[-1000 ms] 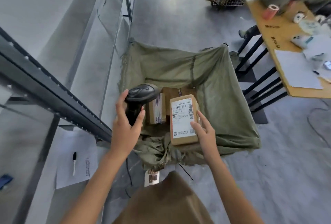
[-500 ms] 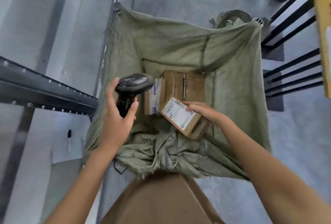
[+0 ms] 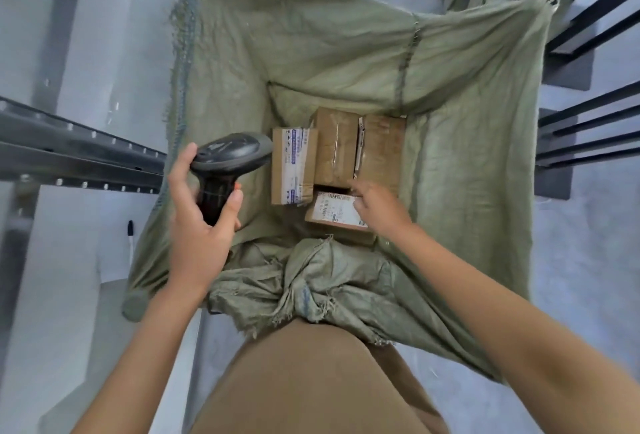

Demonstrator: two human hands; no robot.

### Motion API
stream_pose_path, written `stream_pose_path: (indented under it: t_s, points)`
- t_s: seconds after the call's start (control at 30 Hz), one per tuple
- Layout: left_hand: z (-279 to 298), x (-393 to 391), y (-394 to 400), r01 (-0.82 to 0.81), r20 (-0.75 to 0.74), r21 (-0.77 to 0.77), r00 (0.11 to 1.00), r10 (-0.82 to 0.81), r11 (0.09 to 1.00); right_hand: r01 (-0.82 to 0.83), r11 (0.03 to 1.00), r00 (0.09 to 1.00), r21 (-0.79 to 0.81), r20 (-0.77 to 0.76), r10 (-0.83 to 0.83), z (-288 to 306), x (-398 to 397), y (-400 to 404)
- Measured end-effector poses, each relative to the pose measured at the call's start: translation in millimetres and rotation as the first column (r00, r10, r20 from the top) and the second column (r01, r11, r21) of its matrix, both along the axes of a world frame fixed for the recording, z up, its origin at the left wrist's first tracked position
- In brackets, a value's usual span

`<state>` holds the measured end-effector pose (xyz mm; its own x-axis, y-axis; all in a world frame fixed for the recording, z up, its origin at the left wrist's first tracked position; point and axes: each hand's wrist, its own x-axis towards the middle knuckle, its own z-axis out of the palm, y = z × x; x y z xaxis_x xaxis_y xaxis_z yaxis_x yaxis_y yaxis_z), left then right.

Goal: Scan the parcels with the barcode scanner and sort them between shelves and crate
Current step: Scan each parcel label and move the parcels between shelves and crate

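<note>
Parcel sorting depot: taped cardboard parcels w/ shipping labels lie in a green sack-lined crate. Slotted steel shelf rail alongside, bare concrete floor.

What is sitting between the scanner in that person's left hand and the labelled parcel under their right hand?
In the head view, a tall taped parcel stands between the scanner and the labelled parcel, on the green sack lining. Nothing else lies between them.

Rough woven sack, cardboard parcels, matt plastic scanner
</note>
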<state>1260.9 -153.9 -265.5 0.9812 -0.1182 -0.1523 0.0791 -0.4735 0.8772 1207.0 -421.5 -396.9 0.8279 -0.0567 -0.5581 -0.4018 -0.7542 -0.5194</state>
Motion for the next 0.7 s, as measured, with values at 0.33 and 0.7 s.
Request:
stream_pose_path:
  t_s: [0.33, 0.7]
  points:
    - [4, -7, -7, -0.005, -0.016, 0.012, 1.0, 0.005, 1.0, -0.182, 0.98, 0.978, -0.081, -0.116, 0.172, -21, -33, 33]
    - [63, -54, 42, -0.297, 0.122, -0.023, 0.947, 0.297, 0.955, -0.036, 0.974, 0.959, 0.224, 0.283, -0.029, 66, 7, 116]
